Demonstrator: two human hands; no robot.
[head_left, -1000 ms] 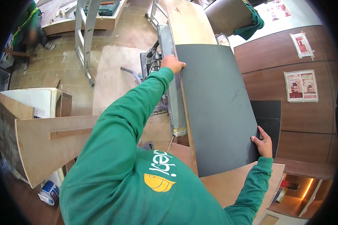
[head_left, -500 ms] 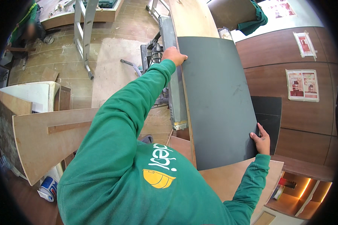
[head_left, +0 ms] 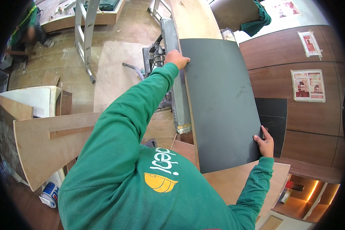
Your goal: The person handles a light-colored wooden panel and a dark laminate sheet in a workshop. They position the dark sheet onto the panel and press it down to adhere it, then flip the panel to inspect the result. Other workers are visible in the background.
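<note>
Dark grey sheet [head_left: 222,107] lies flat in front of you, on top of the pale wood bench [head_left: 197,21], its long side running away from you; a thin strip of pale wood shows along its left edge. Reads as a thin, smooth laminate: light for its area, stiff enough to lie flat, probably floppy if lifted by one end. Matte face, so moderate slip at a guess, worse with dust on it; there are faint smudges right of centre. Treat corners and edges as the fragile part, they'd likely chip or crack under a sharp bend. Best hold: both long edges, hands well apart, palms flat to spread the load, no corner pinching. Your pose about matches that. Left arm reaches far forward across the body, left hand [head_left: 177,59] at the far part of the left edge, thumb over the rim; its fingers are hidden on the outer side, so I can't tell if it's really clamped. Right arm is bent and close in, right hand [head_left: 264,143] at the near part of the right edge, thumb on the face, forefinger by the edge, the two spread apart rather than clenched; no firm grip visible. Just beyond it sits a black panel [head_left: 276,115]; mind your knuckles there. Grey metal beam [head_left: 179,103] runs just left of the bench, under your left wrist.
</note>
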